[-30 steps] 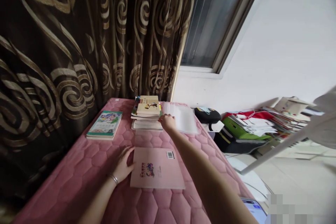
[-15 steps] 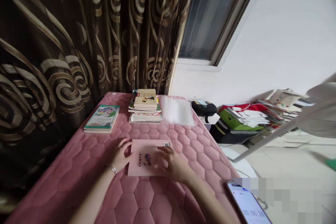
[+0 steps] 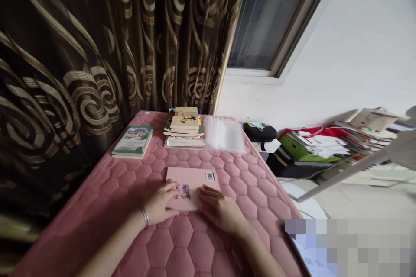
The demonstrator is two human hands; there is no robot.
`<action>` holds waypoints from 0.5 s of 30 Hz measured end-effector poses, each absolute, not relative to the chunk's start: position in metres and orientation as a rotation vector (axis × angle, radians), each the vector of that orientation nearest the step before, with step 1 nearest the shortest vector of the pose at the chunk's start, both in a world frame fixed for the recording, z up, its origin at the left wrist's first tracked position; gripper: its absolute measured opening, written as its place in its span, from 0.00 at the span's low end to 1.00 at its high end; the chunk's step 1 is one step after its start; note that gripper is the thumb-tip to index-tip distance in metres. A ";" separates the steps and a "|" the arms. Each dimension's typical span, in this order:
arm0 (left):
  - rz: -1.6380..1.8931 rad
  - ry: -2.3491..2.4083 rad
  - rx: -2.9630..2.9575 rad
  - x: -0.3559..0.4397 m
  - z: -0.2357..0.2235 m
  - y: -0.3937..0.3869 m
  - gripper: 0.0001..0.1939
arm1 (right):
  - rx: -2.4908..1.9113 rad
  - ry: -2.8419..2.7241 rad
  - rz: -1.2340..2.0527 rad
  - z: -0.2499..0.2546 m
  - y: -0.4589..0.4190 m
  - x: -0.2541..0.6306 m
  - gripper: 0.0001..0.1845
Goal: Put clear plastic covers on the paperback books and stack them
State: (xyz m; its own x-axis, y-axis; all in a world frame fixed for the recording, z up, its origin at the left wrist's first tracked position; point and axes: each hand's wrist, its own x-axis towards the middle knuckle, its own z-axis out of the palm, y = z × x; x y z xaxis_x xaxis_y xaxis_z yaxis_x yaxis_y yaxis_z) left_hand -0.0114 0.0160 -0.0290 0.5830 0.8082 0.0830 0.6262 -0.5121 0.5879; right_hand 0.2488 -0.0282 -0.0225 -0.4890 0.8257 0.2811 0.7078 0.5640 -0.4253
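Note:
A pale pink book [image 3: 191, 175] lies flat on the pink quilted mattress, showing a small coloured picture and a barcode at its upper right. Over the book's left edge rests my left hand [image 3: 160, 203], fingers on the cover and thumb by the near left corner. My right hand [image 3: 221, 207] lies across the right side of the same book, its fingers stretched out flat and side by side. Both hands look open, touching the book rather than wrapped round it. The right hand covers the book's near right corner.
Behind the book stand a stack of books [image 3: 184, 123] and a pile of clear plastic sheets [image 3: 227, 135]. Two green-edged books [image 3: 133, 140] lie at the left. A phone [image 3: 313, 259] is at the mattress's right edge, near a white fan stand [image 3: 341, 172]. Patterned curtains [image 3: 156, 43] hang behind.
My left hand has come further onto the book's left side. My right hand has moved off the barcode area and lowered onto the right side. The camera view has shifted slightly.

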 end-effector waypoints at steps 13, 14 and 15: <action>0.620 1.133 2.265 -0.012 -0.019 0.016 0.13 | -1.237 -2.267 0.324 -0.022 -0.028 0.249 0.15; 0.637 1.138 2.252 -0.013 -0.018 0.017 0.12 | -1.275 -2.246 0.280 -0.021 -0.027 0.249 0.15; 0.660 1.144 2.229 -0.014 -0.017 0.018 0.12 | -1.322 -2.224 0.220 -0.020 -0.026 0.249 0.15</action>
